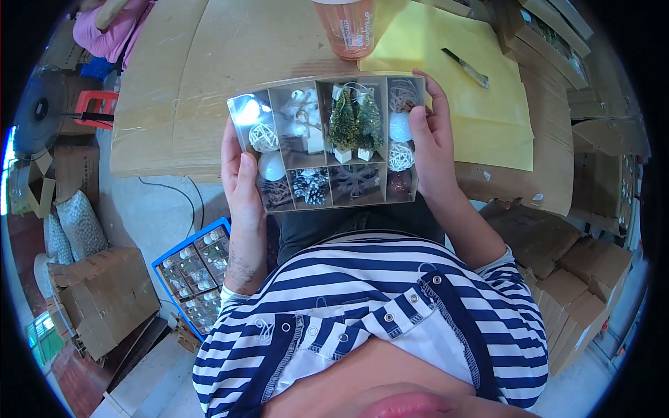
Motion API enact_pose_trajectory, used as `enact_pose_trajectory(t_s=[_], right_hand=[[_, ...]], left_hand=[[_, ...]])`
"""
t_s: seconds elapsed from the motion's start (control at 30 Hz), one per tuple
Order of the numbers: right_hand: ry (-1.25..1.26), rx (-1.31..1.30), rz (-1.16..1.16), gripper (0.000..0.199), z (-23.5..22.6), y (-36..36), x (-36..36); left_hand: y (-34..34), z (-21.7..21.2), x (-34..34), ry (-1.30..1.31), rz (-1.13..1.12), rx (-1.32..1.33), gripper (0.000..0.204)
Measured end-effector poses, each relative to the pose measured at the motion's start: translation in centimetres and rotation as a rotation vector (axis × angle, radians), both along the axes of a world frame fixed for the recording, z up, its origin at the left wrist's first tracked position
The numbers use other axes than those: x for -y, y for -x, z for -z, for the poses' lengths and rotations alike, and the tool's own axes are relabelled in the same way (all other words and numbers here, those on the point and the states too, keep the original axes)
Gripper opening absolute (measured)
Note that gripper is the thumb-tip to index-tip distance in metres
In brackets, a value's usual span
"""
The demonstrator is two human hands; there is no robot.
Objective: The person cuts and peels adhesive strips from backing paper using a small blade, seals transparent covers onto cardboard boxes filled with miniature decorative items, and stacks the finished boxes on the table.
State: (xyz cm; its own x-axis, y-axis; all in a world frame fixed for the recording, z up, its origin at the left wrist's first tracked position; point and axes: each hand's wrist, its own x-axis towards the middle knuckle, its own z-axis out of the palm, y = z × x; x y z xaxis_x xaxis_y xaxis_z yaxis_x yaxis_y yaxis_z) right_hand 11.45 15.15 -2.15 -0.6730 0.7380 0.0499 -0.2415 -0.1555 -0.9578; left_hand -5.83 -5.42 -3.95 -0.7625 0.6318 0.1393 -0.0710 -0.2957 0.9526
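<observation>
Between both hands I hold a shallow divided box of Christmas ornaments (341,206), tilted up above my lap at the table's near edge. My left hand (244,182) is closed around its left side, thumb on the front. Gripping the right side is my right hand (435,150), its thumb pressed near the upper corner. Glare at the upper left suggests a clear cover. Inside are two small green trees (343,129), a frosted pine cone (311,187), a greyish snowflake (357,182), a white ball (272,166), a white woven ball (263,137) and other ornaments.
Cardboard (202,63) covers the table, bearing an orange cup (348,31), yellow sheets (446,35) and a knife (465,67). A blue-rimmed crate (169,256) of ornaments stands low left. Cartons (111,289) flank me. A fan (40,108), red stool (96,104) and pink-sleeved person (111,31) are far left.
</observation>
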Motion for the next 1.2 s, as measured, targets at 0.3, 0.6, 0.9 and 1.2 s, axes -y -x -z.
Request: enact_pose_trajectory(t_s=[0.3, 0.6, 0.9, 1.2], right_hand=[[-0.256, -0.136, -0.073, 0.094, 1.0, -3.6, -0.5], [-1.241, 0.027, 0.927, 0.053, -2.6, -13.6, -6.4], [-0.334, 0.222, 0.588, 0.07, 0.6, -15.2, -18.4], [-1.106, 0.604, -0.24, 0.045, -1.5, -5.6, -14.6]], left_hand=[[-1.2, 3.4, 2.0, 0.002, 0.192, 0.1, 0.088], [-1.8, 6.1, 5.2, 0.239, 0.354, 0.243, 0.094], [-2.4, 5.8, 3.4, 0.436, 0.572, -0.096, 0.074], [0.8, 0.7, 1.9, 0.907, 0.82, -0.298, 0.062]])
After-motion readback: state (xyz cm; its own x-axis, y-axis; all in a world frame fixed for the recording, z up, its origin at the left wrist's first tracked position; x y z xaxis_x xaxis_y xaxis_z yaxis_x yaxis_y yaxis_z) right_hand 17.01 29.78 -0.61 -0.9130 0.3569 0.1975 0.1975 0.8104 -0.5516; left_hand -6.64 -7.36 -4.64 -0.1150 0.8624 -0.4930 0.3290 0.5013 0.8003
